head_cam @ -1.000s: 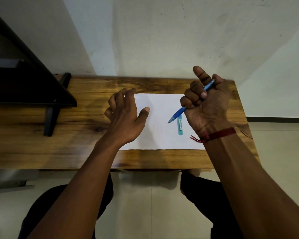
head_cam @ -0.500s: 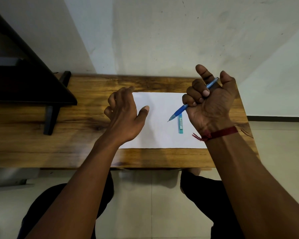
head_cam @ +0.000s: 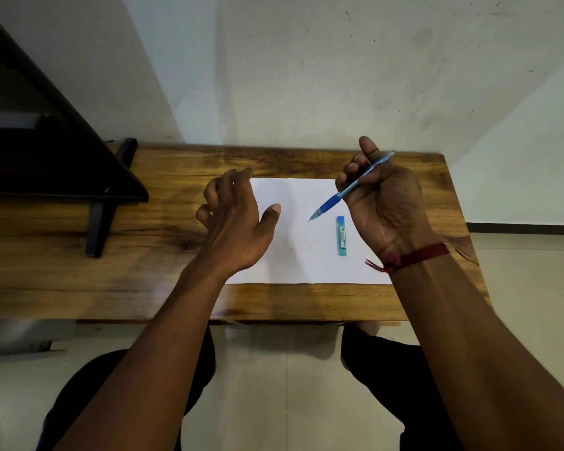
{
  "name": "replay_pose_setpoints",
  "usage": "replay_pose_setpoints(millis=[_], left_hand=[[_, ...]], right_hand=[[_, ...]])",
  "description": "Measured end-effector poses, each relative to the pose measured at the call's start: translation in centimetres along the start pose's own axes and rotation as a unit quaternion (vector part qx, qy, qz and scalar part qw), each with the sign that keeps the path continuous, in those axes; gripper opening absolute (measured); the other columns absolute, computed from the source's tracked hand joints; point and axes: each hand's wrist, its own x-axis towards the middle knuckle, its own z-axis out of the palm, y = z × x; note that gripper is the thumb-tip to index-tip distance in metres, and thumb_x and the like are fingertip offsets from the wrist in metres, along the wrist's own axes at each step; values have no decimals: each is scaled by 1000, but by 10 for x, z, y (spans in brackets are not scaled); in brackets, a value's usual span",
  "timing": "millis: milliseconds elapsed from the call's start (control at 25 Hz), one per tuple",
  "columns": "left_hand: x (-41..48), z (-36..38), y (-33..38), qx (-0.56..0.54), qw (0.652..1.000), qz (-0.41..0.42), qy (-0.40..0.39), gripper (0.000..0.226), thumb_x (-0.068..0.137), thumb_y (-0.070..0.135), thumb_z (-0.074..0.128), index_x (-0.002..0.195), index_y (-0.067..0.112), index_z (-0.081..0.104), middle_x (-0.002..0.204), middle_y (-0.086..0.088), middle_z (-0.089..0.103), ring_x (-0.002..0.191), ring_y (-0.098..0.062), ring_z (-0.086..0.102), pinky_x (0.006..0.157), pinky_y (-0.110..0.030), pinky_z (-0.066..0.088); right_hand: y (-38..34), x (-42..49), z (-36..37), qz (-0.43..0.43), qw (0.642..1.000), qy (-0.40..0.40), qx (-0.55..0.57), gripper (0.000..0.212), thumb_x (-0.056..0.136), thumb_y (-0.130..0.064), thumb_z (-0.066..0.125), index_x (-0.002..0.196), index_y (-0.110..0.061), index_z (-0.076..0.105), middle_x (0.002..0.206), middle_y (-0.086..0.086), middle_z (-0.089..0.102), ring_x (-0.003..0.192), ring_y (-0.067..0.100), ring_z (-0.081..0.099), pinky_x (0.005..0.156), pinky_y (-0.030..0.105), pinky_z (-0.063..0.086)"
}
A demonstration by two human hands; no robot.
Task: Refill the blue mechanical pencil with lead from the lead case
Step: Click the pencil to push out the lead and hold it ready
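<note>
Pencil (head_cam: 350,187) gripped in my right hand (head_cam: 383,206), tip aimed at 8 o'clock over the paper (head_cam: 306,255). Lead case (head_cam: 341,236) lies at 7 o'clock, just beside that hand, long axis 12-to-6. My left hand (head_cam: 236,222) hovers loosely open, farther off.

Both forearms reach forward, bare. The left hand (head_cam: 238,219) hangs loose and empty, back upward, fingers half-curled, thumb stuck out to the right. The right hand (head_cam: 383,203) is raised, palm side toward the person, fingers closed around the blue mechanical pencil (head_cam: 349,188), forefinger pointing up. A red thread (head_cam: 411,257) circles that wrist.
</note>
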Motion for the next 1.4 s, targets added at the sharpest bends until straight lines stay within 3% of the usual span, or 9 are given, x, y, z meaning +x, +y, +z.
replay_pose_setpoints(millis=[200, 400, 560, 720, 880, 1080, 1160, 1280, 1400], left_hand=[[3, 3, -6, 33, 995, -87, -28, 50, 89, 38, 52, 134, 24, 34, 141, -9, 31, 132, -30, 19, 95, -50, 28], [6, 6, -17, -4, 991, -130, -34, 40, 89, 33, 56, 128, 29, 46, 136, -8, 40, 128, -32, 26, 96, -48, 34], [6, 11, -22, -3, 996, -70, -57, 37, 90, 27, 59, 128, 28, 55, 135, -4, 50, 128, -29, 36, 100, -44, 37], [5, 18, -32, -4, 996, -50, -72, 41, 91, 22, 61, 131, 22, 55, 139, -4, 52, 131, -25, 40, 106, -39, 36], [1, 31, -36, 41, 991, -32, -120, 49, 90, 25, 63, 136, 25, 48, 151, -2, 37, 142, -24, 27, 112, -41, 27], [0, 39, -39, 68, 987, -13, -144, 56, 88, 27, 65, 140, 26, 44, 157, -3, 27, 146, -25, 17, 114, -43, 22], [0, 40, -40, 76, 985, -11, -154, 58, 88, 27, 65, 141, 26, 41, 158, -3, 23, 146, -25, 15, 115, -44, 20], [-1, 43, -39, 100, 978, -6, -185, 65, 87, 27, 67, 144, 27, 36, 160, -4, 16, 147, -26, 10, 115, -46, 16], [-2, 43, -41, 108, 972, -1, -208, 69, 86, 28, 67, 146, 27, 32, 161, -4, 9, 148, -26, 4, 116, -46, 12]], right_hand=[[7, 2, 1, -4, 997, 4, -82, 46, 88, 22, 36, 128, 1, 48, 82, 8, 51, 78, 20, 59, 98, 41, 50], [20, 6, -6, -9, 982, -33, -188, 14, 93, 3, 55, 106, 2, 58, 93, 17, 62, 91, 28, 71, 87, 40, 57], [36, 14, -15, 33, 970, 15, -242, 25, 87, -5, 67, 110, 4, 62, 92, 15, 69, 90, 33, 72, 80, 41, 59], [58, 22, -23, 19, 886, 83, -456, 32, 78, -17, 79, 107, -9, 69, 88, 7, 74, 78, 22, 73, 64, 29, 59], [75, 30, -28, 7, 831, 117, -544, 34, 75, -19, 80, 106, -10, 68, 80, 5, 72, 64, 16, 72, 56, 21, 58], [79, 35, -34, 2, 797, 121, -592, 40, 77, -14, 79, 114, -9, 67, 88, 9, 73, 68, 16, 71, 71, 27, 61], [83, 37, -35, -41, 753, 119, -645, 42, 77, -15, 80, 116, -7, 67, 97, 11, 73, 77, 20, 71, 83, 33, 58], [89, 42, -36, -98, 665, 121, -730, 40, 78, -21, 78, 115, -9, 69, 113, 7, 71, 90, 20, 68, 89, 25, 50], [94, 46, -39, -102, 642, 116, -751, 39, 78, -24, 78, 113, -10, 70, 115, 6, 71, 91, 19, 67, 85, 22, 47]])
